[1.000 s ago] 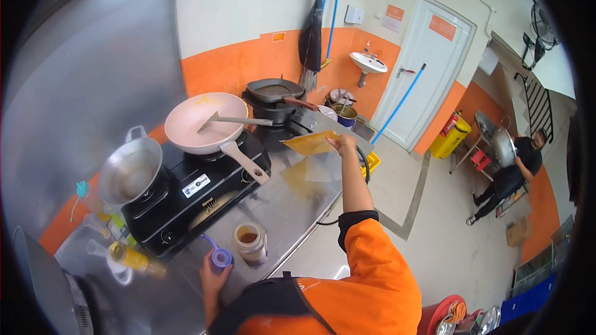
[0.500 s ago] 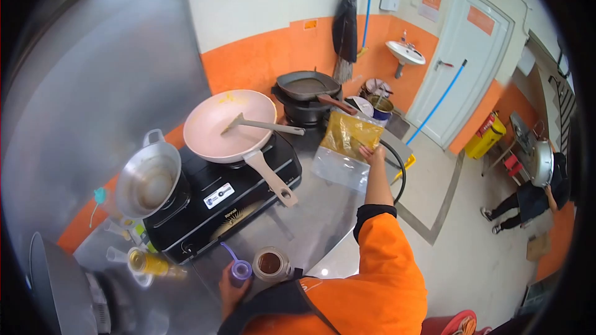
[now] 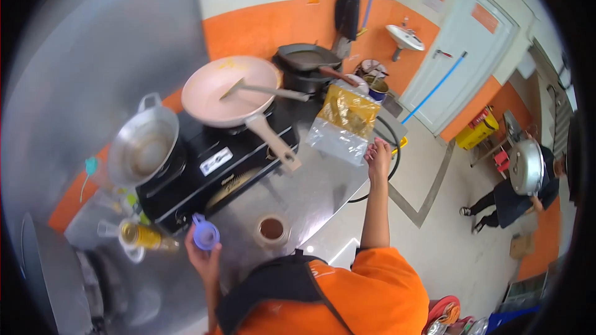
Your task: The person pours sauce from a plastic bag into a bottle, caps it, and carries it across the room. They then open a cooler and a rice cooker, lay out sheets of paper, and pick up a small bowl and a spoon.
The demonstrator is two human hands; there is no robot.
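My left hand (image 3: pixel 203 254) is closed round a small purple cup (image 3: pixel 206 235) at the counter's front. Right of it stands an open jar (image 3: pixel 271 230) with brown contents. A clear plastic bag (image 3: pixel 345 118) with a yellow-brown filling lies on the counter's far right. Just beside the bag's lower right edge is my right hand (image 3: pixel 378 154), off the bag, with its fingers curled; whether they are pressed together is too blurred to tell. A pink pan (image 3: pixel 214 108) with a spatula (image 3: pixel 273 92) in it rests on the black stove (image 3: pixel 214 180).
On the stove's left sits a metal pot (image 3: pixel 146 149). Dark pans (image 3: pixel 307 59) are stacked behind the bag. Bottles (image 3: pixel 146 236) lie at the left. A black hose (image 3: pixel 397 142) curves past the counter edge. A person (image 3: pixel 528 186) at the right carries a large metal pot.
My right hand has let go of the bag and moved down off it. My left hand has raised the purple cup leftward, away from the jar. The other person has moved nearer.
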